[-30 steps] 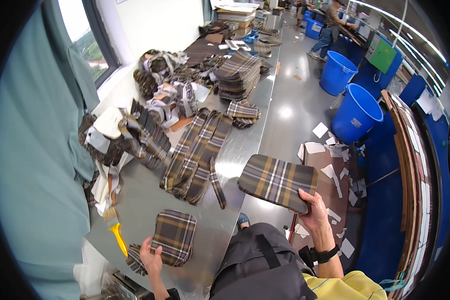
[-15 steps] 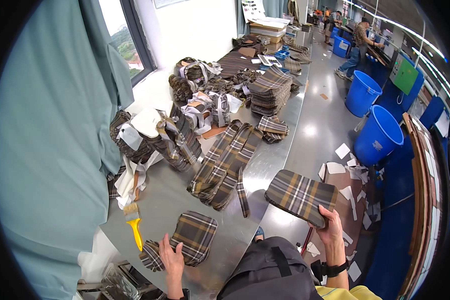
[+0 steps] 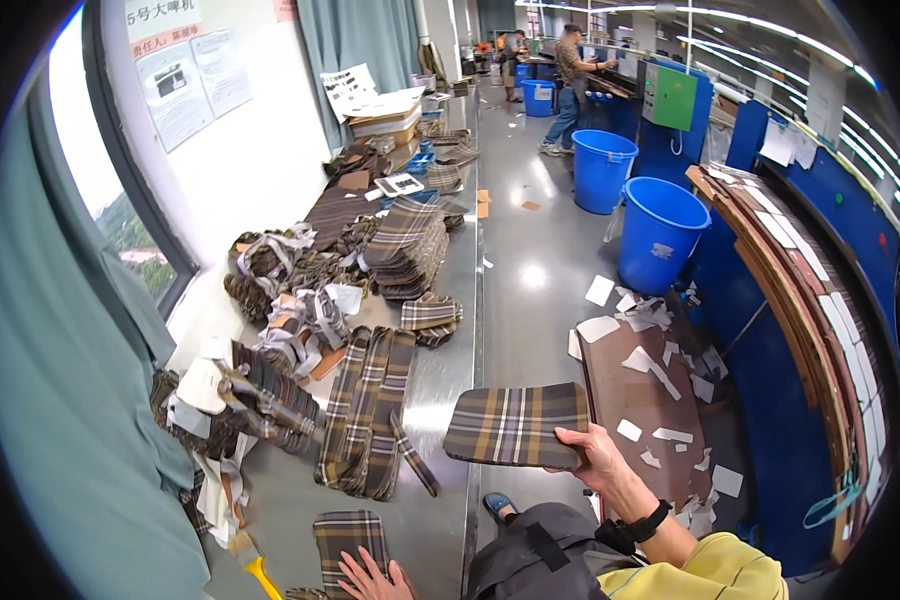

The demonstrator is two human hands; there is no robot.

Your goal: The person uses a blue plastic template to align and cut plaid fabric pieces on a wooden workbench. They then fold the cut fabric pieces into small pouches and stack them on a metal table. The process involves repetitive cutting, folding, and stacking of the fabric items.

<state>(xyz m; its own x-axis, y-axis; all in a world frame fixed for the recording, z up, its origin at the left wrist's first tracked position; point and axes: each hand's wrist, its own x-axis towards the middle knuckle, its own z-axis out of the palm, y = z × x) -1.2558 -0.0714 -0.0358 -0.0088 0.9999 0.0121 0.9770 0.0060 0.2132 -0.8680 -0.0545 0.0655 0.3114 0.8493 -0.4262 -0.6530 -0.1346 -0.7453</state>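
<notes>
My right hand [image 3: 598, 458] grips a flat plaid fabric panel [image 3: 515, 425] with rounded corners by its right edge. The panel is held up beside the table's long edge, over the floor. Fingers spread, my left hand [image 3: 378, 580] rests on a second plaid panel [image 3: 348, 535] lying on the metal table [image 3: 440, 545]. Left of that hand lies a paintbrush [image 3: 255, 565] with a yellow handle, cut off by the lower edge of the view. Farther along are long plaid strips [image 3: 367, 410] laid side by side, one narrow strip [image 3: 413, 455] apart from them.
A tall stack of plaid pieces [image 3: 405, 250] and tied bundles [image 3: 295, 330] occupy the table's far part. Two blue bins [image 3: 660, 235] stand across the aisle. Scraps litter a brown board [image 3: 635, 400] on the floor. A person [image 3: 570, 85] works at a far machine.
The whole view has swung, so the table appears farther left and lower. My left hand now lies flatter on the table panel. My right hand keeps its panel, now more level.
</notes>
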